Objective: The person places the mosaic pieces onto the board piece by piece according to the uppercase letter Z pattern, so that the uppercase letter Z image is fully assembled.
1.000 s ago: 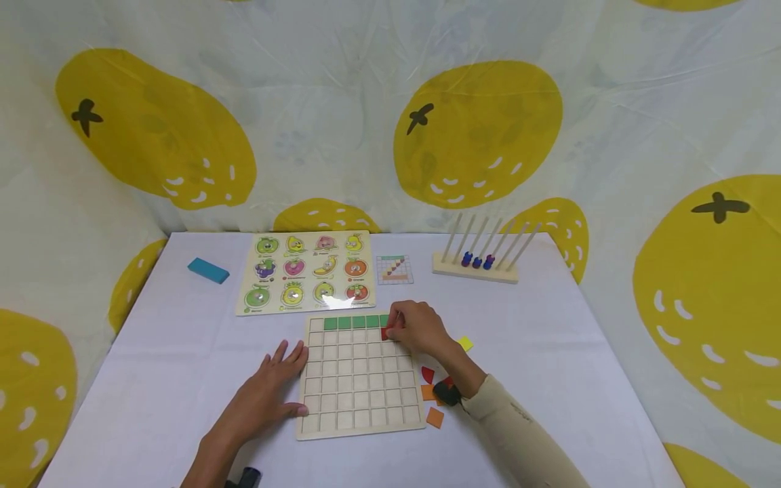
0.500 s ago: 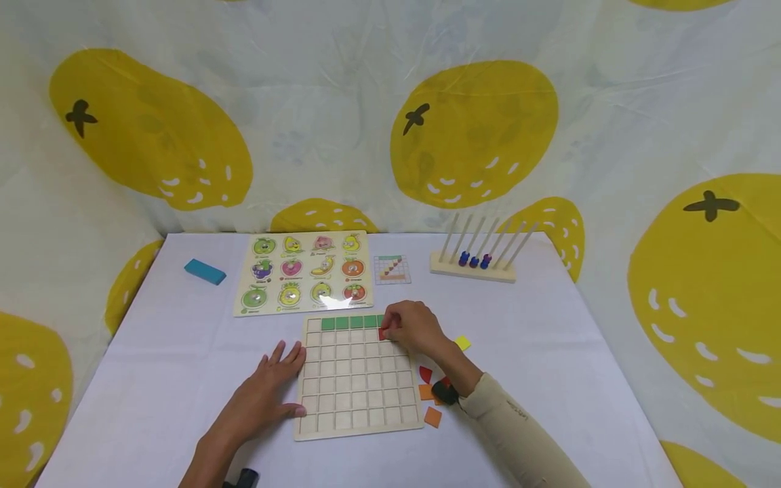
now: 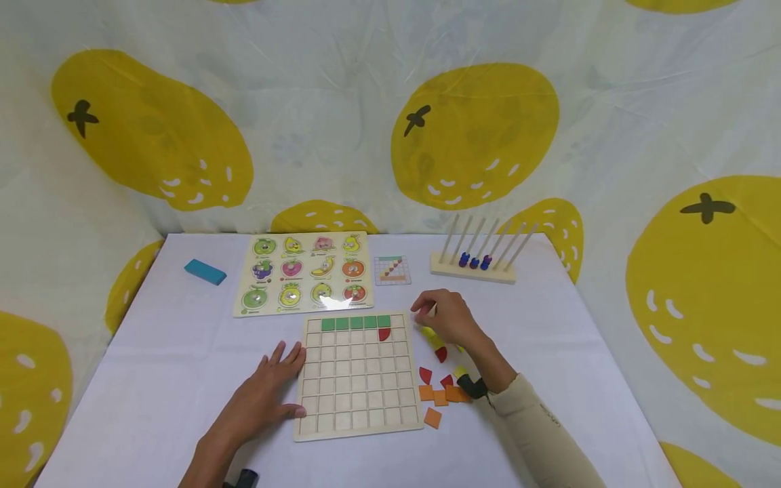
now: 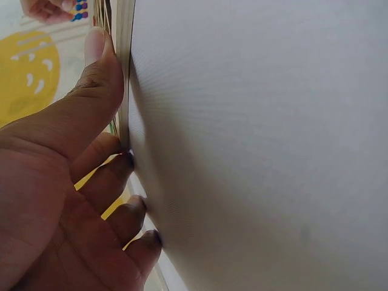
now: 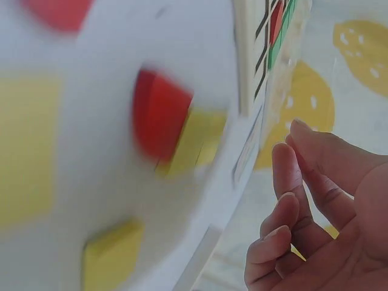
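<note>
Spread-fingered, my left hand [image 3: 268,385] rests against the grid board [image 3: 350,369] at its left edge — my right hand [image 3: 450,320], holding nothing, hovers by its far right corner

The grid board [image 3: 358,373] looks like pale, matt wood, as does the peg stand [image 3: 472,272]. Orange tiles [image 3: 433,417] appear smooth and matt. The fruit board [image 3: 308,281] is glossy, catching a white glare. White cloth with a fine weave covers the table [image 3: 152,379]; the printed backdrop [image 3: 323,102] is lightly creased fabric, the beige sleeve [image 3: 546,430] matt cloth.
</note>
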The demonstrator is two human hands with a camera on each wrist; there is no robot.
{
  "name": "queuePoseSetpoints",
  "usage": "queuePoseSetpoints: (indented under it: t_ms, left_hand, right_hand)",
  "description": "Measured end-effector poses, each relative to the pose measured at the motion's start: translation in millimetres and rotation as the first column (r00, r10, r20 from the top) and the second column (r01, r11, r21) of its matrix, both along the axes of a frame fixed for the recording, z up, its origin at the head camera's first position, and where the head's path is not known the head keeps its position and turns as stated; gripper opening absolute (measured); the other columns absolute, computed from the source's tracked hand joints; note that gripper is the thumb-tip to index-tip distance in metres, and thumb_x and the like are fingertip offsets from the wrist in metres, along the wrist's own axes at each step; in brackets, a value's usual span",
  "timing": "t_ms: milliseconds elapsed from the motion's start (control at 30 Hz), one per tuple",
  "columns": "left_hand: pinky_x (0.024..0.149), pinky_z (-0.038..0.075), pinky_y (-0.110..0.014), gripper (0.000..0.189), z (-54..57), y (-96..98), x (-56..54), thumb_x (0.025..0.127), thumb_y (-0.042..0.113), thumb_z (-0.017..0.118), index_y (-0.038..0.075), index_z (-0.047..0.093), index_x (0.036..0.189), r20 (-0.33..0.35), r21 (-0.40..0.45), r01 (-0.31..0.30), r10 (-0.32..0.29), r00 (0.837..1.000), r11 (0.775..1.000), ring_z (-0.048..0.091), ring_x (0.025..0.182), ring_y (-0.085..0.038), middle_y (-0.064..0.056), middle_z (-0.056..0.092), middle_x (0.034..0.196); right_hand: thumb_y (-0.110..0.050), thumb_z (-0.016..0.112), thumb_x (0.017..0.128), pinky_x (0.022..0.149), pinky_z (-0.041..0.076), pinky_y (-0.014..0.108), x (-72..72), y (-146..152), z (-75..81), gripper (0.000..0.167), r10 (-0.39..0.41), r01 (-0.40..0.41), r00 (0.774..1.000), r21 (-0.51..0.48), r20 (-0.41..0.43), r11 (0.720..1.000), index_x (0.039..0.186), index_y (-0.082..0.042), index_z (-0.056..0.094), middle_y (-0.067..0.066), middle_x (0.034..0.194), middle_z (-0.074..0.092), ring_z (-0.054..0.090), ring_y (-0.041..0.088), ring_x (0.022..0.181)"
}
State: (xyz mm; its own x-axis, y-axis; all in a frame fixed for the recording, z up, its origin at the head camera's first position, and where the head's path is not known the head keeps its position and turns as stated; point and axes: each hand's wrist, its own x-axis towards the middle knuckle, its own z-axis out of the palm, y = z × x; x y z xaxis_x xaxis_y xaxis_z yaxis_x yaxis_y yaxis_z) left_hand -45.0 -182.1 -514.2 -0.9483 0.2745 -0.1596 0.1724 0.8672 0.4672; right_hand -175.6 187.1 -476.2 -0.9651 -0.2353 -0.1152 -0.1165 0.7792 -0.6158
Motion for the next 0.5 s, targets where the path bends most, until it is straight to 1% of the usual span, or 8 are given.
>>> queuePoseSetpoints:
  t_ms: [100,133,200,367,433,500]
  left_hand:
    - [0.131,0.023,-0.064,0.115,0.0,-0.1,-0.7,0.066,0.036,0.1,0.009,0.042,0.162,0.009,0.004,-0.004,0.004,1.0,1.0,0.02,0.164,-0.042,-0.011,0.037,0.17]
    - [0.131,0.023,-0.064,0.116,-0.4,0.0,-1.1,0.066,0.036,0.1,0.008,0.042,0.162,0.01,0.0,-0.003,0.003,1.0,1.0,0.02,0.164,-0.042,-0.011,0.037,0.17]
    - [0.131,0.023,-0.063,0.116,-0.8,0.3,-1.5,0.065,0.036,0.1,0.009,0.042,0.162,0.018,-0.001,-0.006,0.006,1.0,1.0,0.019,0.164,-0.042,-0.01,0.037,0.17]
    - [0.131,0.023,-0.064,0.116,-1.9,0.4,-1.9,0.065,0.037,0.1,0.008,0.042,0.162,0.017,-0.008,-0.006,0.007,1.0,1.0,0.02,0.164,-0.042,-0.011,0.037,0.17]
    - [0.131,0.023,-0.064,0.116,-2.0,0.4,-2.0,0.065,0.037,0.1,0.008,0.042,0.162,0.018,-0.009,-0.007,0.007,1.0,1.0,0.019,0.164,-0.042,-0.011,0.036,0.17]
    - [0.131,0.023,-0.064,0.116,-2.0,0.4,-2.1,0.066,0.037,0.1,0.008,0.042,0.162,0.016,-0.011,-0.005,0.006,1.0,1.0,0.019,0.164,-0.042,-0.011,0.036,0.17]
  right_hand:
    - [-0.016,0.081,0.094,0.063,0.049,0.028,-0.4,12.7,0.2,0.008,-0.012,0.012,1.0,0.017,0.011,1.0,0.102,-0.017,0.08,-0.001,0.087,0.067,0.056,0.019,0.077]
    - [-0.015,0.081,0.094,0.065,0.049,0.028,-0.3,15.9,0.1,0.009,-0.016,0.016,1.0,0.026,0.018,1.0,0.103,-0.016,0.08,-0.001,0.087,0.068,0.056,0.019,0.078]
    - [-0.015,0.083,0.092,0.069,0.05,0.03,-0.1,21.1,-1.3,0.012,-0.021,0.019,0.999,0.049,0.034,0.999,0.103,-0.016,0.08,0.001,0.091,0.069,0.057,0.02,0.081]
    - [-0.014,0.089,0.086,0.086,0.053,0.037,3.2,26.2,-7.0,0.02,-0.042,0.031,0.994,0.106,0.104,0.994,0.104,-0.018,0.081,0.003,0.103,0.07,0.058,0.022,0.094]
    - [-0.013,0.09,0.085,0.087,0.055,0.039,4.9,26.1,-8.6,0.021,-0.04,0.027,0.992,0.109,0.121,0.994,0.103,-0.018,0.081,0.003,0.103,0.069,0.058,0.022,0.096]
    - [-0.012,0.089,0.085,0.085,0.055,0.038,5.9,25.4,-10.1,0.019,-0.032,0.019,0.992,0.11,0.118,0.994,0.101,-0.019,0.08,0.003,0.1,0.07,0.059,0.022,0.094]
